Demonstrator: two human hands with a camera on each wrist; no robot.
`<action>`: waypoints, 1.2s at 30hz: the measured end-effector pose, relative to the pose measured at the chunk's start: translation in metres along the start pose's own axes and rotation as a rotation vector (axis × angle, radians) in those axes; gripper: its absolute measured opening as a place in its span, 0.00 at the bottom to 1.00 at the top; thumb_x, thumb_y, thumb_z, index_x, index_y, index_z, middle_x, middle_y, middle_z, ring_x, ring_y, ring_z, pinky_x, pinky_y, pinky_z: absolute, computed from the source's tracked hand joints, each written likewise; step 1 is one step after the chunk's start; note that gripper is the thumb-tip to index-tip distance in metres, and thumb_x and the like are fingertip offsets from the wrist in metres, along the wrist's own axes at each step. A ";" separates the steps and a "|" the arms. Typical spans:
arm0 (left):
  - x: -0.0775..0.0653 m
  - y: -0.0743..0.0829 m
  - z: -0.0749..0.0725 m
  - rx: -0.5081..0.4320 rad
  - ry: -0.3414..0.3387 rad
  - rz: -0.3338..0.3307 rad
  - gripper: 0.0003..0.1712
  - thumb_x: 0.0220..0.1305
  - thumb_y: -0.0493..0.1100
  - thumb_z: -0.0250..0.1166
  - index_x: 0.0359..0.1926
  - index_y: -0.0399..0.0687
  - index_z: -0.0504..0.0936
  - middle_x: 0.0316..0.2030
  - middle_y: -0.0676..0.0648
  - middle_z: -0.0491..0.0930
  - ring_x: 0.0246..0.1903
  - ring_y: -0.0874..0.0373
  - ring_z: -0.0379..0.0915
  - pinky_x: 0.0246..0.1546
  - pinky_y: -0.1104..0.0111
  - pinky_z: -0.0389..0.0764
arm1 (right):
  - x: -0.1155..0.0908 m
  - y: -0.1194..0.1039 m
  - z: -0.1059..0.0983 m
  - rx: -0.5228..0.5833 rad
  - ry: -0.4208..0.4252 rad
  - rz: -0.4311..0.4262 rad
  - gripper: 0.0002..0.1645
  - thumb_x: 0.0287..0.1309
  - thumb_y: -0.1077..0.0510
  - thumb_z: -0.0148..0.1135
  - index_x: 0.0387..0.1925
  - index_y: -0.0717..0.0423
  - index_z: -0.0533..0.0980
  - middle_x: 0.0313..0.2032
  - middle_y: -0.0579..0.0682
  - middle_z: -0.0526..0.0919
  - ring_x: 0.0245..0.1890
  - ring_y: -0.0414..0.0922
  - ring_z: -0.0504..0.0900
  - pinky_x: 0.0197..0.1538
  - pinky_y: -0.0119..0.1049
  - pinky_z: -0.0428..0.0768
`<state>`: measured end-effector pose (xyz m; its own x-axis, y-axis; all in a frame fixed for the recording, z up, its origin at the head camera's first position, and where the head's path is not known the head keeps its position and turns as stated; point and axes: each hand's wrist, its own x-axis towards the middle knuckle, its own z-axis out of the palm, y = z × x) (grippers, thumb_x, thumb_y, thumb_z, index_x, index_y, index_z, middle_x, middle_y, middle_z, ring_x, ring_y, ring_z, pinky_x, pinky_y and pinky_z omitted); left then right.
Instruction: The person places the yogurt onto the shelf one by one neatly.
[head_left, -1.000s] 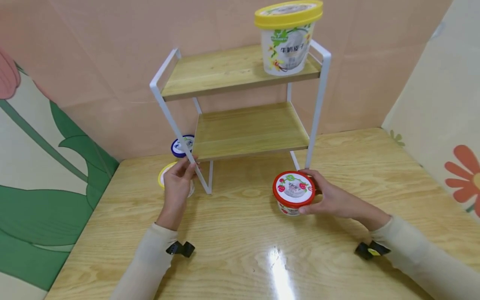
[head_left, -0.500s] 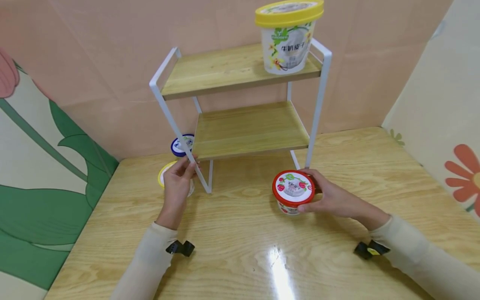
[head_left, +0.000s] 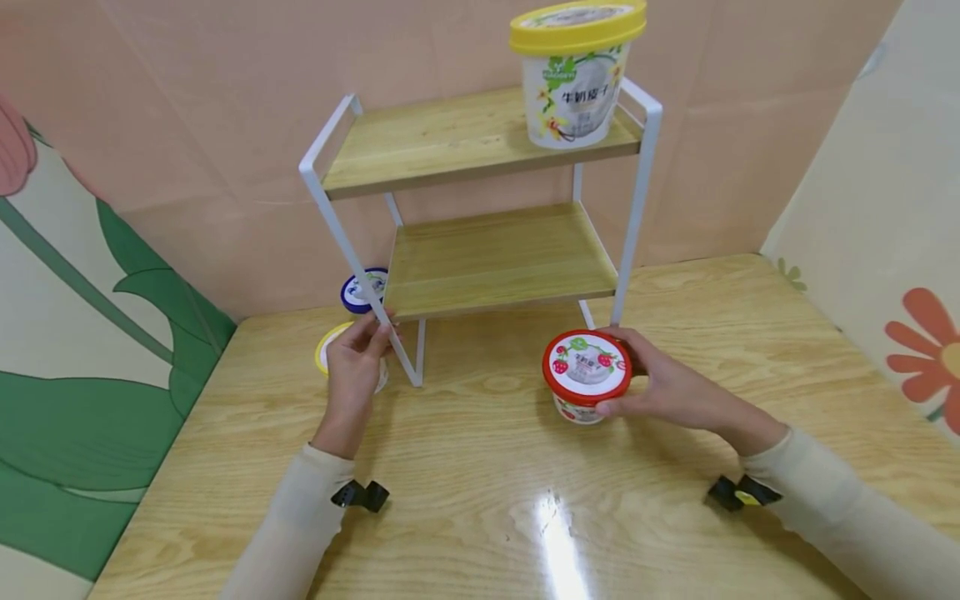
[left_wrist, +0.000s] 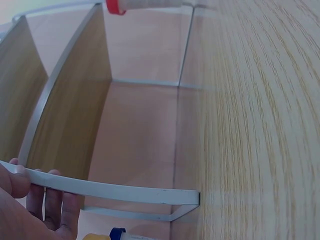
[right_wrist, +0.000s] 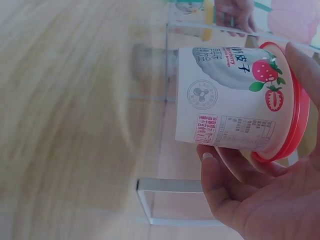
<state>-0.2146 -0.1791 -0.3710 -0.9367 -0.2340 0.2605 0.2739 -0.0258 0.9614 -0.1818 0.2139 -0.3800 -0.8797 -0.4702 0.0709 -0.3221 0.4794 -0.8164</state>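
My right hand (head_left: 671, 387) grips a small white tub with a red lid and strawberry print (head_left: 587, 367), thumb and fingers around its side. In the right wrist view the tub's base (right_wrist: 182, 95) stands a little off the tabletop. My left hand (head_left: 354, 367) pinches the left front leg of a two-tier wooden rack (head_left: 502, 260), whose white metal frame (left_wrist: 125, 191) shows between thumb and fingers in the left wrist view. A larger tub with a yellow lid (head_left: 577, 92) stands at the right end of the top board.
Behind the rack's left leg are a blue-lidded tub (head_left: 362, 292) and a yellow-lidded tub (head_left: 330, 343), the latter partly hidden by my left hand. The wooden table (head_left: 465, 492) meets a pink backdrop (head_left: 225, 242) at the back. Painted walls flank both sides.
The red-lidded tub has risen slightly in my right hand, toward the rack. My left hand keeps its hold on the leg; the other tubs stay put.
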 end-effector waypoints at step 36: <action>0.000 0.000 0.000 0.011 0.010 0.002 0.13 0.68 0.32 0.62 0.50 0.30 0.82 0.25 0.60 0.83 0.31 0.66 0.82 0.35 0.72 0.84 | 0.006 -0.090 -0.036 0.052 0.197 -0.009 0.50 0.56 0.57 0.72 0.74 0.38 0.55 0.62 0.40 0.71 0.61 0.42 0.71 0.56 0.25 0.74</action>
<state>-0.2150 -0.1789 -0.3708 -0.9340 -0.2440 0.2612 0.2730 -0.0152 0.9619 -0.1706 0.1942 -0.2857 -0.9300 -0.3175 0.1851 -0.3161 0.4342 -0.8435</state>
